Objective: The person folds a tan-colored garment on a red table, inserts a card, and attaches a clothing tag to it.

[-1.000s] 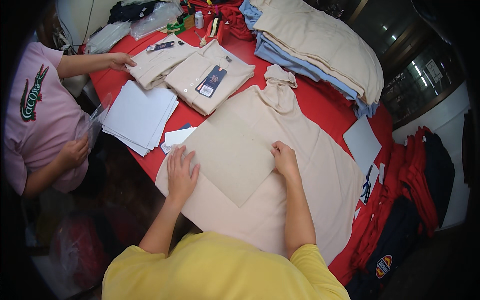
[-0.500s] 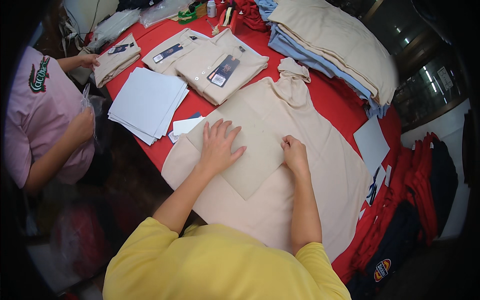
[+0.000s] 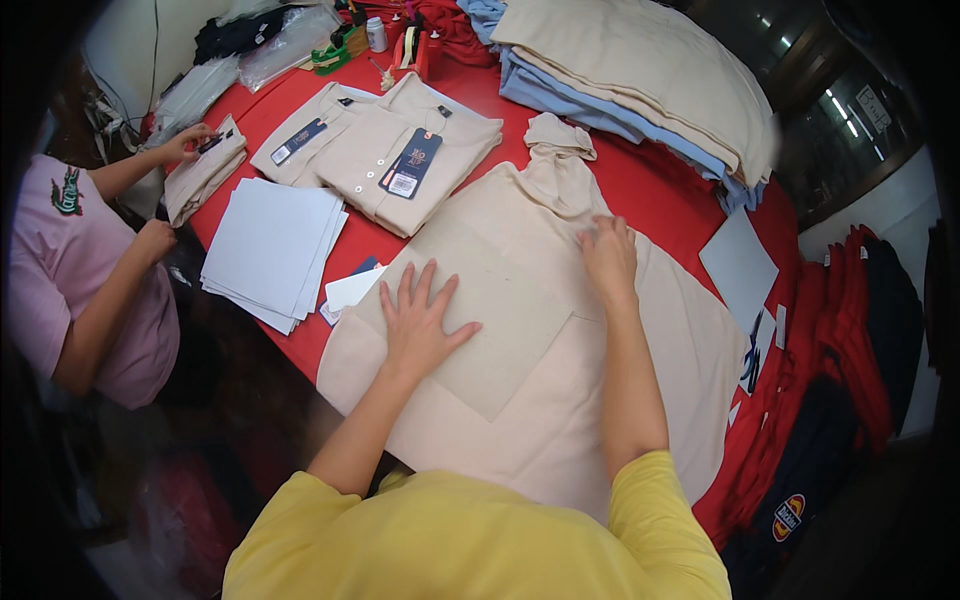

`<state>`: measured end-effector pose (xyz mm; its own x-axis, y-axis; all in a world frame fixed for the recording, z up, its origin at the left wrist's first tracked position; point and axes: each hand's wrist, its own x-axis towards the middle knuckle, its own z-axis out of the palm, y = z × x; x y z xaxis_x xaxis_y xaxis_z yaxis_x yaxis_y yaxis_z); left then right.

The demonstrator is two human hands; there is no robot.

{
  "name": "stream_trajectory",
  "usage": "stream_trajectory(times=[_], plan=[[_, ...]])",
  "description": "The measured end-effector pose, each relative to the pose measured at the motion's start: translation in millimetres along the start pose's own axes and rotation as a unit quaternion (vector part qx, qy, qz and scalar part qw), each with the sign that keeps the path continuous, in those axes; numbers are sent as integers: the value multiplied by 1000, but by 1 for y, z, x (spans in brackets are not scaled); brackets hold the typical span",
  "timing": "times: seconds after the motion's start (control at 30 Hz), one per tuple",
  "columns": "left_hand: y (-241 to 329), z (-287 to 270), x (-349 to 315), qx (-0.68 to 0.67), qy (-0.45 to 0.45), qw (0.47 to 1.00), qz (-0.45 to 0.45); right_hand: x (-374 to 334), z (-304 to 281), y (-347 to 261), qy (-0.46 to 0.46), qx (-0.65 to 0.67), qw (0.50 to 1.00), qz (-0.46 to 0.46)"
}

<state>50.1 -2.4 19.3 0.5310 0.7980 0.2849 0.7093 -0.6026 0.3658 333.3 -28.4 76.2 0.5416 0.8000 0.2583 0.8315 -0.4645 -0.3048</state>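
Observation:
A beige polo shirt (image 3: 640, 390) lies spread over the red-covered table, its gathered collar (image 3: 560, 150) toward the far side. A thin greyish-beige square board (image 3: 510, 310) rests on the shirt, set cornerwise to me. My left hand (image 3: 420, 325) is flat on the board's left part with fingers spread. Past the board's right corner, my right hand (image 3: 608, 258) touches the cloth below the collar, fingers bent and slightly apart, holding nothing that shows. Its thumb is partly hidden.
Left of the shirt are a stack of white sheets (image 3: 270, 245) and folded beige shirts with dark tags (image 3: 410, 165). Beige and blue garments (image 3: 640, 75) are piled at the back right. Scissors (image 3: 752, 360) lie by the right edge. A co-worker (image 3: 95, 270) handles another folded shirt (image 3: 205, 170).
My right hand has moved away from me, from the board's right edge onto the shirt near the collar, its fingers loosening. My left hand stays on the board. The co-worker's hands have shifted.

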Motion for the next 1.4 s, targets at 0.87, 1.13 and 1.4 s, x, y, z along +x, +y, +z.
stream_trajectory(times=[0.87, 1.13, 1.4], plan=[[-7, 14, -2, 1, 55, 997, 55, -83, 67, -87, -40, -6, 949, -313], [-9, 3, -10, -61, -3, 997, 43, -139, -97, -69, -405, 234, 841, -271], [-13, 16, 2, -123, 47, 990, 52, -165, -75, 205, 66, -139, 986, 63]])
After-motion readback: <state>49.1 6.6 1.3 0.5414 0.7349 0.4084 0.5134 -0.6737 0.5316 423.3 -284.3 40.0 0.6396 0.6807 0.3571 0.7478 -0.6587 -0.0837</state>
